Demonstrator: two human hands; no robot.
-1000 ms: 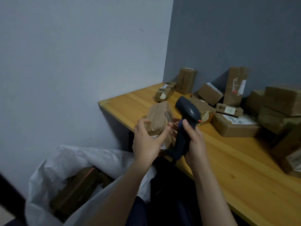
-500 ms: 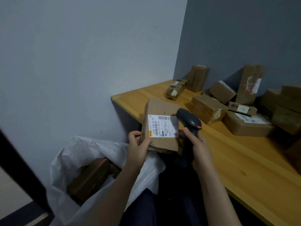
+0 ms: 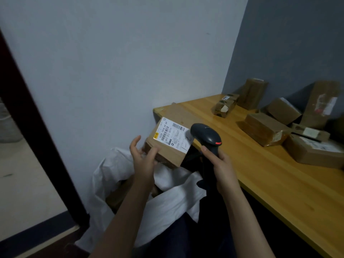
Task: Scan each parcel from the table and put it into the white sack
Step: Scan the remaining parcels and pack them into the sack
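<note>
A brown cardboard parcel (image 3: 167,146) with a white barcode label facing up hangs tilted above the white sack (image 3: 167,202). My left hand (image 3: 144,161) holds it at its near left corner, thumb against the side, one finger raised free. My right hand (image 3: 222,166) grips the handle of the dark barcode scanner (image 3: 206,135), whose head sits just right of the parcel's label, with a red light on its side. The sack stands open on the floor below both hands, with another brown parcel (image 3: 119,196) inside it.
The wooden table (image 3: 279,183) runs along the right, its corner just behind the held parcel. Several brown parcels (image 3: 264,128) are piled at its back against the grey wall. A dark door frame (image 3: 37,146) stands at the left.
The parcel went from upright with its label facing me to lying tilted, label up, and shifted left over the sack. The scanner stayed beside it in my right hand.
</note>
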